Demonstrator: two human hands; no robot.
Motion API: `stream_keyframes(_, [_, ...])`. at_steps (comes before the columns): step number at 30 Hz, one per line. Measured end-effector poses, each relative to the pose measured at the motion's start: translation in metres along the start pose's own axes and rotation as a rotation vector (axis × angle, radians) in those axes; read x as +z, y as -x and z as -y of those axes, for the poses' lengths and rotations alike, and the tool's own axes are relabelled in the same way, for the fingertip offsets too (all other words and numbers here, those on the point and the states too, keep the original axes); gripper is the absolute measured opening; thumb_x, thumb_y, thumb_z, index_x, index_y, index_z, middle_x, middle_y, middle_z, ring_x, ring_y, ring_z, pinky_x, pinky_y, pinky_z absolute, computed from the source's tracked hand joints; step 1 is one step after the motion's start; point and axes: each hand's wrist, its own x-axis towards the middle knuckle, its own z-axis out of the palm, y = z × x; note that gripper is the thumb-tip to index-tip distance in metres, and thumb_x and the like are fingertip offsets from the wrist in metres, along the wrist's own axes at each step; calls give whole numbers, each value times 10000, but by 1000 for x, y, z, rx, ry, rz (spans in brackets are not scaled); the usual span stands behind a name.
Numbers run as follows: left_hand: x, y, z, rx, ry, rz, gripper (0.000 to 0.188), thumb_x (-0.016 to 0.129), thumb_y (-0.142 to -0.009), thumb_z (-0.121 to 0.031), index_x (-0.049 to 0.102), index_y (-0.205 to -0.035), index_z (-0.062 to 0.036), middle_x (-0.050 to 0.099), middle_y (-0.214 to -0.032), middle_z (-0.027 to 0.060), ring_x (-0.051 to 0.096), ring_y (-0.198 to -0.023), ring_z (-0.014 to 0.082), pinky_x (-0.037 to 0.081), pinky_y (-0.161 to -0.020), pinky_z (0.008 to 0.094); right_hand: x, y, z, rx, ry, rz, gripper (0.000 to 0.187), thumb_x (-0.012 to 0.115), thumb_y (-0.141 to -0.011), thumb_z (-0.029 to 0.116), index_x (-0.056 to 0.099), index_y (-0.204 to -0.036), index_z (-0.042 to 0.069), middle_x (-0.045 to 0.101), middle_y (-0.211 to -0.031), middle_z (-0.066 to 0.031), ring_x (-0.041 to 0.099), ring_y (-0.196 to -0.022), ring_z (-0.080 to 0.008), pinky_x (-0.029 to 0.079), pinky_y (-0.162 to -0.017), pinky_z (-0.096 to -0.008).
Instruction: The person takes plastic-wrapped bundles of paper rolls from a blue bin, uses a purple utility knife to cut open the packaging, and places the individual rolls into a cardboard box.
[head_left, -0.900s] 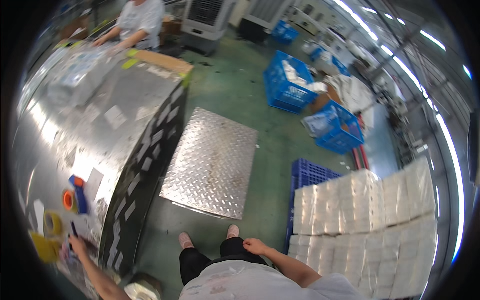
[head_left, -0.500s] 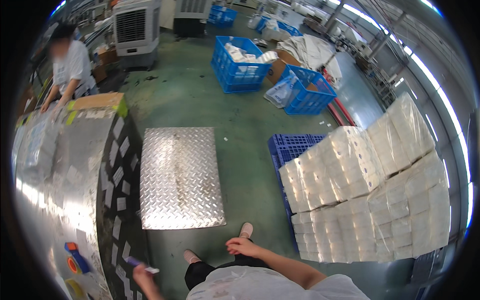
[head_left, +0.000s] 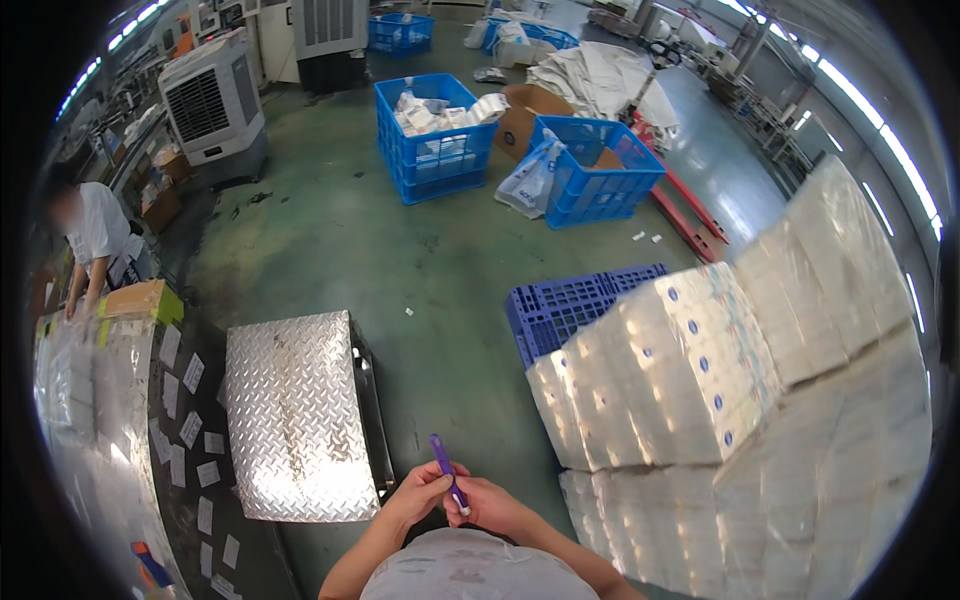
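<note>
In front of my body, both hands meet on a slim purple pen-like tool (head_left: 444, 458) with a pale lower end. It slants, its purple tip pointing away from me. My left hand (head_left: 420, 492) grips its middle, thumb on top. My right hand (head_left: 490, 504) has its fingers closed around the lower end. Whether it is a marker or a knife I cannot make out. To the left of my hands stands a low platform with a silver tread-plate top (head_left: 295, 420).
Plastic-wrapped paper rolls (head_left: 650, 370) are stacked on a blue pallet (head_left: 535, 320) at right. Farther off are blue crates (head_left: 433, 165) and a red pallet jack (head_left: 690, 215). A metal table (head_left: 110, 430), bearing a blue-and-orange tool (head_left: 152, 565), runs along the left; a person (head_left: 95, 230) works there.
My left hand has come from beside the table to my front, bringing the purple tool. My right hand, empty before, now holds its lower end. The view has shifted to the right.
</note>
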Motion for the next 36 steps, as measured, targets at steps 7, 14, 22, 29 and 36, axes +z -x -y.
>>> stream_keyframes(7, [-20,-107,-74,162,-8,-167,236,482,-893,-142,502,-1111,-55,560,-1054,88,534,-968,159,415,-836,303,-39,-80,128,-51,302,-129,185,489,-897,217,494,-906,33,499,-700,-14,479,-584,-87,418,-546,-239])
stream_keyframes(14, [-64,-266,-203,-41,-237,-247,294,474,-909,-277,522,-1082,-43,589,-971,45,546,-896,119,423,-777,234,-102,-146,306,-172,244,-337,241,464,-899,149,477,-1113,42,443,-723,-4,369,-548,-76,318,-493,-226])
stream_keyframes(22, [-66,-510,-353,-87,-496,-192,269,496,-897,-248,547,-1065,-44,608,-919,39,555,-850,115,430,-743,248,-179,-199,482,-461,-102,-657,162,515,-787,34,485,-942,70,514,-767,-61,499,-655,-163,431,-582,-298])
stream_keyframes(29, [-73,-707,-415,-7,-671,-297,262,557,-861,-260,571,-1001,-39,607,-863,21,548,-773,106,451,-714,252,-284,-285,699,-470,-258,-750,103,564,-768,130,479,-820,102,370,-578,9,348,-481,-115,273,-423,-244])
stream_keyframes(36, [-55,-916,-538,172,-1127,-271,348,605,-792,-307,559,-958,-5,564,-943,147,552,-868,281,441,-756,344,-289,-381,929,-461,25,-718,93,530,-802,126,523,-829,37,326,-482,24,295,-388,-92,235,-364,-243])
